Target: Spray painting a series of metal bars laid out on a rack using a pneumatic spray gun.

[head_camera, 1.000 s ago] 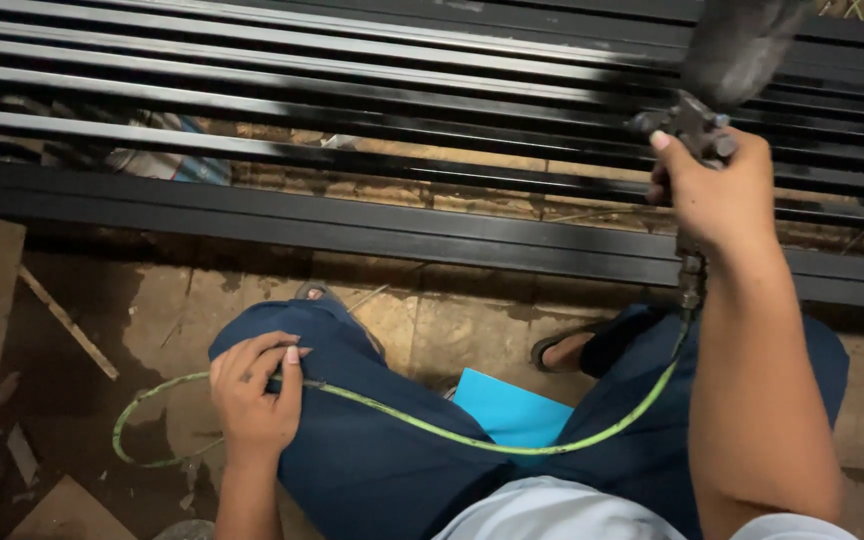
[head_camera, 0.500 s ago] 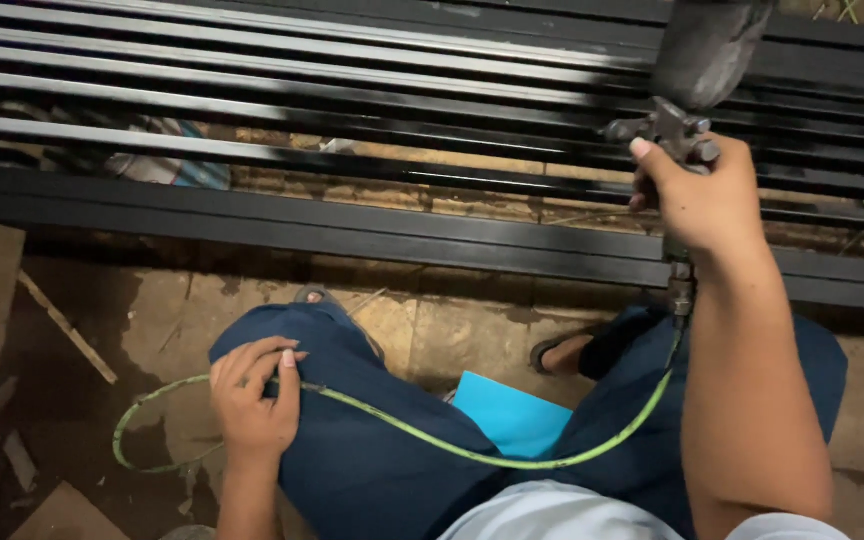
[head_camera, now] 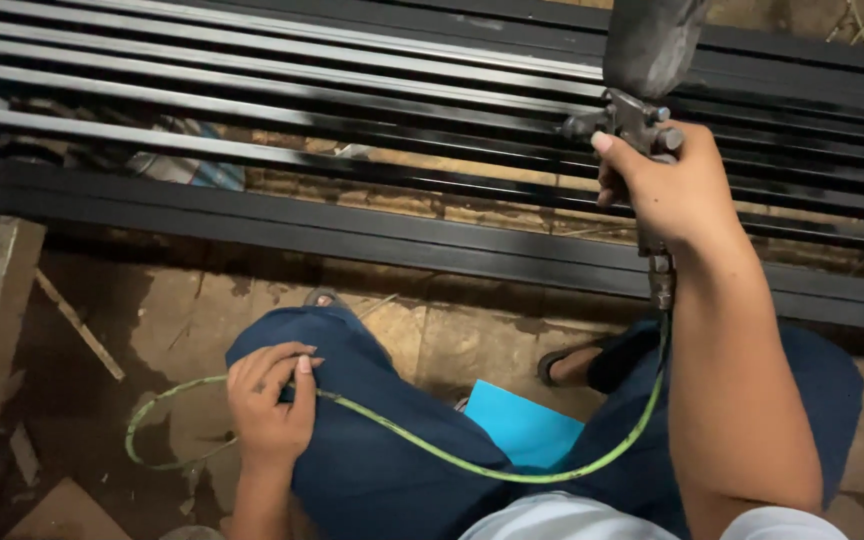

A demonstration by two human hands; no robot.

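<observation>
Over the black metal bars (head_camera: 352,235), the right hand (head_camera: 677,185) is clamped on the top-heavy spray gun (head_camera: 637,115); left-hand (head_camera: 270,405) fingers pinch its limp green hose (head_camera: 432,445).

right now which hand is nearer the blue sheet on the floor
Left. The left hand rests on the knee, pinching the green hose, a short way left of the blue sheet. The right hand grips the spray gun, raised well above it.

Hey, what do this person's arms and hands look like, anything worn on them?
Both hands, left hand and right hand, are bare: no gloves, rings or watch visible. Both forearms are uncovered too. A pale sleeve edge shows at the right upper arm.
</observation>
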